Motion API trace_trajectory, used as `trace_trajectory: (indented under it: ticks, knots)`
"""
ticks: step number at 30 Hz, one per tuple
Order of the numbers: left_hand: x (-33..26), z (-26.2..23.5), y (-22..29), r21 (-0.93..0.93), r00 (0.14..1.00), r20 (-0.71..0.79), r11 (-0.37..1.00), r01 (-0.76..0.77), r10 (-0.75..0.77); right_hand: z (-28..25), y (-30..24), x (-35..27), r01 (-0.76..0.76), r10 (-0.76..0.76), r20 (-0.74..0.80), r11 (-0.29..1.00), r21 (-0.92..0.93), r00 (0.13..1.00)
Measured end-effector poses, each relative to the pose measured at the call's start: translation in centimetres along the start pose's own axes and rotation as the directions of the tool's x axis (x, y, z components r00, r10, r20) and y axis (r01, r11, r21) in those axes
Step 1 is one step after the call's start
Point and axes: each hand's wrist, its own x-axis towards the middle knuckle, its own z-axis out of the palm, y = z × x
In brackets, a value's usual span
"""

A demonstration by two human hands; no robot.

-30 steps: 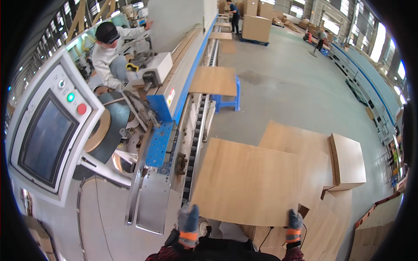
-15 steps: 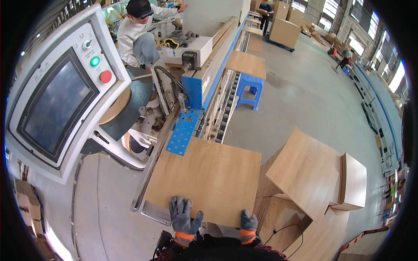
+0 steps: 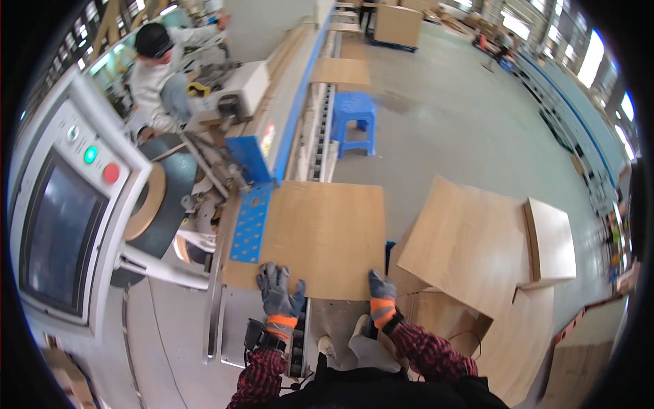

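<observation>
A square light-wood panel (image 3: 320,232) lies flat on the infeed of a long machine, its left edge beside a blue perforated plate (image 3: 249,221). My left hand (image 3: 278,290), in a grey glove with an orange cuff, rests flat on the panel's near left corner, fingers spread. My right hand (image 3: 380,293), gloved the same way, grips the panel's near right edge.
A control cabinet with a dark screen (image 3: 58,235) and green and red buttons stands at left. Another person (image 3: 160,75) works behind the machine. A blue stool (image 3: 355,117) stands ahead. Stacked wood panels (image 3: 477,242) lie on the floor at right. Another panel (image 3: 340,70) rides farther along the conveyor.
The panel has moved left and forward onto the machine's infeed, beside the blue plate. My hands followed it, and my view swung left toward the machine.
</observation>
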Motion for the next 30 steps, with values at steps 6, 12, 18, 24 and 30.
trace_trajectory:
  ticks: [6,12,18,24,30]
  knots:
    - [6.1,4.2,-0.2,-0.009,0.997,0.003,0.997,-0.072,0.072,-1.0,-0.1,5.1,0.200,-0.229,0.020,0.801,-0.564,0.973]
    - [9.3,7.0,0.5,0.026,1.000,-0.009,1.000,0.000,0.000,-14.4,-12.2,-4.4,0.409,-0.517,-0.112,0.775,-0.482,0.849]
    - [4.0,12.5,19.1,-0.731,0.852,0.523,0.506,0.458,-0.016,-39.2,-10.6,3.1,-0.218,-0.872,-0.332,0.267,-0.939,0.360]
    - [2.9,16.9,20.2,-0.707,0.859,0.511,0.579,0.406,0.022,-40.2,-9.1,6.3,-0.168,-0.355,-0.510,0.670,-0.723,0.783]
    - [-3.8,3.9,15.9,-0.489,0.584,0.773,0.355,0.797,-0.248,-39.0,-5.3,1.9,-0.061,-0.310,-0.373,0.692,-0.719,0.875]
